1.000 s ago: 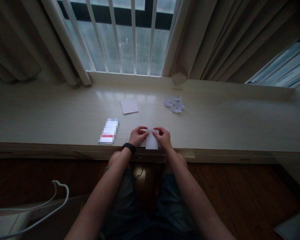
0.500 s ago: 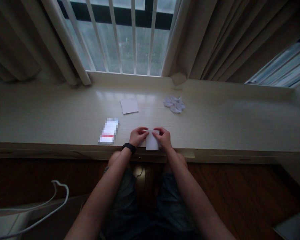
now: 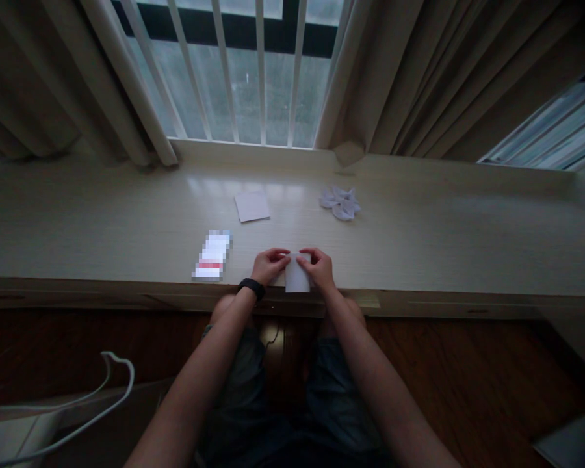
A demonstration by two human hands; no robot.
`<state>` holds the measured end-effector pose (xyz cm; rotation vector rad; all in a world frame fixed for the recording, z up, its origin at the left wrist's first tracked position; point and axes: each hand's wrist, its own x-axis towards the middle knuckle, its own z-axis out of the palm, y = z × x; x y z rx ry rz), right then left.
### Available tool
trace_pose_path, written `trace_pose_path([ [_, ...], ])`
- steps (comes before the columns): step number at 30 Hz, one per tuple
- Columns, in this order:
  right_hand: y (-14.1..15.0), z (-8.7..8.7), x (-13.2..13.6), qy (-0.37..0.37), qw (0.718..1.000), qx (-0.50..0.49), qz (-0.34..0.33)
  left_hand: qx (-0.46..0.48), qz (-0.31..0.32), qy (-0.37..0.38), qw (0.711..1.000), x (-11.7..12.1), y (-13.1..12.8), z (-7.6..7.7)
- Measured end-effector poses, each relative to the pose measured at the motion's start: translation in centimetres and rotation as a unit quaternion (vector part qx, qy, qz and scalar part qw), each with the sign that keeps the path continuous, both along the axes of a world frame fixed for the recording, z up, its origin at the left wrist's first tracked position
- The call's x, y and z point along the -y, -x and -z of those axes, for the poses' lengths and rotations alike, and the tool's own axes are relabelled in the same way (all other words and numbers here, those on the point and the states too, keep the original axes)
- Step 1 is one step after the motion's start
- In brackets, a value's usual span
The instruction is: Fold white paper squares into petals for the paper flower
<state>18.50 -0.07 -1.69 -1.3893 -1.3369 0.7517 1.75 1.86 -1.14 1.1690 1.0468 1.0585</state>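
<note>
Between my hands is a small white piece of paper, upright in shape and hanging slightly over the front edge of the pale counter. My left hand, with a dark band at the wrist, pinches its upper left corner between thumb and fingers. At the upper right corner, my right hand pinches the same paper. Further back lies a square stack of white paper. To the right of that stack sits a folded white paper shape with several petal-like points.
A phone with a lit, blurred screen lies left of my hands. Behind the counter are a barred window and long curtains. A white cable loops at the lower left above the wooden floor.
Almost nothing differs. The paper has shifted very slightly to the right, and both hands keep their pinch on its upper corners.
</note>
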Motion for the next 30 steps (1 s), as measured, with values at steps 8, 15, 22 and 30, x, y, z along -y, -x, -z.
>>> trace_pose_path([
  [8,-0.1,0.1,0.0,0.006,1.000,-0.011,0.000,0.003,0.002,0.004,1.000,0.1,-0.1,-0.3],
  [15,0.0,0.2,-0.2,0.015,1.000,-0.025,0.000,-0.003,-0.012,0.002,1.000,0.0,-0.2,-0.2],
  [22,0.2,0.5,-0.7,0.005,0.999,-0.030,0.021,0.009,-0.055,0.013,0.998,-0.2,-0.3,0.2],
  [30,0.5,0.6,-0.4,-0.033,0.998,0.045,0.035,-0.025,-0.085,0.018,0.996,-2.0,-0.9,1.4],
])
